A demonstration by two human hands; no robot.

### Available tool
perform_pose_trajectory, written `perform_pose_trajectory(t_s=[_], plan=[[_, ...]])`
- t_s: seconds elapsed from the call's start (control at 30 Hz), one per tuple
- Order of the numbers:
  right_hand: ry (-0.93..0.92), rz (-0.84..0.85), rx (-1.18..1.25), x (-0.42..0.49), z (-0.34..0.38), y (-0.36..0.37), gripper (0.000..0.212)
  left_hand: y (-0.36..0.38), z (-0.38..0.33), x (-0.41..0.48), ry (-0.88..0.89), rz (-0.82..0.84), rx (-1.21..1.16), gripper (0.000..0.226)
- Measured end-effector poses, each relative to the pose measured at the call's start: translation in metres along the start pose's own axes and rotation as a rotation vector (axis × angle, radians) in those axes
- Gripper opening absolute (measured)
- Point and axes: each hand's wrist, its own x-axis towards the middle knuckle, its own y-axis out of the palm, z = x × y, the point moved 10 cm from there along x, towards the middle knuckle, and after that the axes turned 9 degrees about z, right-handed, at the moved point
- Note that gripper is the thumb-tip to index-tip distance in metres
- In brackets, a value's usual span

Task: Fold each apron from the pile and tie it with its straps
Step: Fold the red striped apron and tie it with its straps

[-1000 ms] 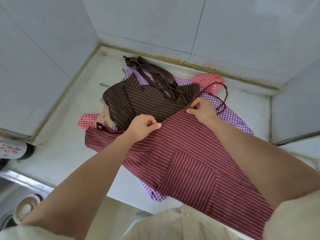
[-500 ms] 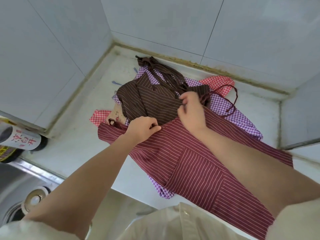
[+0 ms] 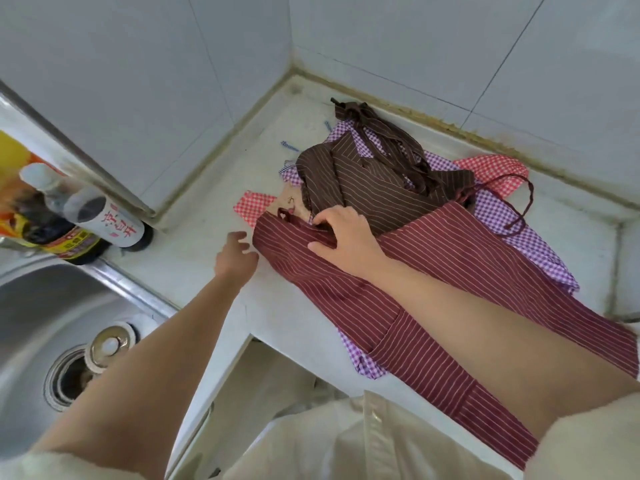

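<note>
The red striped apron (image 3: 450, 271) lies unfolded on the table (image 3: 194, 233), its top edge gripped by the right hand (image 3: 341, 237), the open left hand (image 3: 235, 259) just beside it; folding, tying and the pile (image 3: 374, 181) beyond seemingly remain.

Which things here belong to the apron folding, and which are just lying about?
Job: maroon striped apron, gripped by the right hand; left hand; brown striped apron; purple checked apron; red checked apron.
Lying about: bottles; sink; drain plug.
</note>
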Motion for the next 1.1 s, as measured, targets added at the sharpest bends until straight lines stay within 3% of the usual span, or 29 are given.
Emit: perform_pose_trajectory(t_s=[0.1, 0.3, 0.5, 0.57, 0.67, 0.77, 0.9, 1.0, 1.1], plan=[[0.049, -0.017, -0.015, 0.011, 0.006, 0.006, 0.042, 0.023, 0.01, -0.005, -0.028, 0.169, -0.23, 0.052], [0.012, 0.135, 0.396, 0.012, 0.01, 0.011, 0.009, 0.036, 0.007, -0.005, -0.012, 0.203, -0.506, 0.05], [0.296, 0.296, 0.981, 0.003, -0.006, 0.012, 0.027, 0.049, -0.009, -0.007, 0.064, 0.392, -0.709, 0.02], [0.3, 0.302, 1.023, 0.006, -0.006, 0.01, 0.028, 0.052, -0.01, -0.01, 0.047, 0.457, -0.706, 0.027], [0.314, 0.344, 0.996, 0.008, -0.002, 0.01, 0.04, 0.047, -0.012, -0.017, 0.038, 0.463, -0.607, 0.062], [0.341, 0.373, 0.903, 0.009, -0.004, 0.011, 0.043, 0.049, -0.023, -0.024, 0.062, 0.543, -0.861, 0.046], [0.335, 0.331, 0.723, 0.014, 0.0, 0.007, 0.027, 0.046, -0.037, -0.038, 0.09, 0.64, -1.067, 0.049], [0.128, 0.239, 0.486, 0.024, 0.018, -0.003, 0.03, 0.032, -0.037, -0.037, 0.119, 0.517, -1.082, 0.047], [0.005, 0.098, 0.302, 0.035, 0.03, -0.009, 0.02, 0.0, -0.026, -0.029, 0.188, 0.254, -1.049, 0.017]])
